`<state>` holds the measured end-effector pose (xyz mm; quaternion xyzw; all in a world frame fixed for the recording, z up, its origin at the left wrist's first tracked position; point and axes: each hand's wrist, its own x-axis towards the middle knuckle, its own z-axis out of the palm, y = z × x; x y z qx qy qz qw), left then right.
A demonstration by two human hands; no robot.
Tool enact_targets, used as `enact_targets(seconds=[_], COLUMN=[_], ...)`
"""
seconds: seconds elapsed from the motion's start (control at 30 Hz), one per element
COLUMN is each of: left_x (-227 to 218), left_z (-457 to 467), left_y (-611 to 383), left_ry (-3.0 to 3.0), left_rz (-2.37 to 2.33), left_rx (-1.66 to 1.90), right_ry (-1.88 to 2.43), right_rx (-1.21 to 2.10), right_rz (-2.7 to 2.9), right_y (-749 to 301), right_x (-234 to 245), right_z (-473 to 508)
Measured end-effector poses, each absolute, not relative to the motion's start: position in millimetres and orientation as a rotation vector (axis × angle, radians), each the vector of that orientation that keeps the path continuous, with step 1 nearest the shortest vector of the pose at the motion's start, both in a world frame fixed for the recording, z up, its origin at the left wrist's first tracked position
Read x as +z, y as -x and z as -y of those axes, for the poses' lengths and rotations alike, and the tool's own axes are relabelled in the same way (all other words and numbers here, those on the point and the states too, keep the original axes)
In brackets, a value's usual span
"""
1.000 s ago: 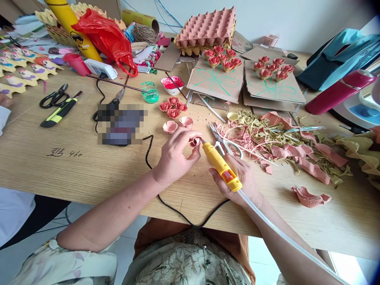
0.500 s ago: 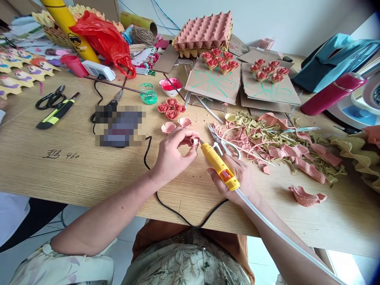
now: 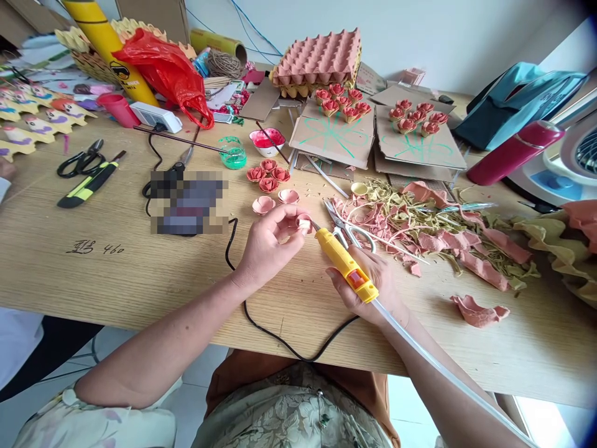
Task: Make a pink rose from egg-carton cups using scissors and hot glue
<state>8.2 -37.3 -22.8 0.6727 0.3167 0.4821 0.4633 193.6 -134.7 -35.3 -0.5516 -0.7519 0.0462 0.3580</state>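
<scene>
Between the thumb and fingers of my left hand (image 3: pixel 273 242) is a small pink rolled flower piece (image 3: pixel 304 223), partly hidden by the fingers. My right hand (image 3: pixel 368 283) is wrapped round a yellow hot glue gun (image 3: pixel 342 261), a long clear glue stick (image 3: pixel 420 348) trailing from its back end. The gun's nozzle points at the flower piece, close beside it; I cannot tell whether they touch. Just beyond lie two pale pink petal cups (image 3: pixel 263 205) and several red paper flowers (image 3: pixel 268 174). White-handled scissors (image 3: pixel 347 227) rest behind the gun.
Pink and olive carton scraps (image 3: pixel 433 230) spread over the right side. Red flowers stand on cardboard sheets (image 3: pixel 331 137) at the back, near a bowl of red paint (image 3: pixel 267 142) and a green-stained glass (image 3: pixel 232 154). A black cord (image 3: pixel 275 336) loops along the front edge.
The glue gun's nozzle and my left fingers have shifted very slightly, and the rolled piece is turned a little in my grip. The whole view has tilted slightly.
</scene>
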Motion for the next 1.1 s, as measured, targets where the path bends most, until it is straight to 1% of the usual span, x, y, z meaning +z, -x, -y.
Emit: enact_targets(seconds=[0.3,0.53,0.77,1.0,1.1], left_x=[-19,-19,-16,-20,-19], left_z=[39,36,36,31,32], left_y=[-9,-8,-6,-4,-4], left_ry=[-1.514,-1.28,-1.209,-1.356,-1.437], left_rz=[-0.737,-0.686,-0.648,-0.705,-0.725], left_rx=[1.106,1.02,0.974,1.137,1.155], right_ry=[1.348,1.38,1.36,1.338,1.31], right_rx=[0.125,0.073,0.006,0.016,0.06], right_rz=[1.947,1.959,2.014,1.977,1.937], right_y=[-194,-196,-198,-202,-203], right_x=[-35,-35,-34,-28,-26], right_z=[133,133,133,134,135])
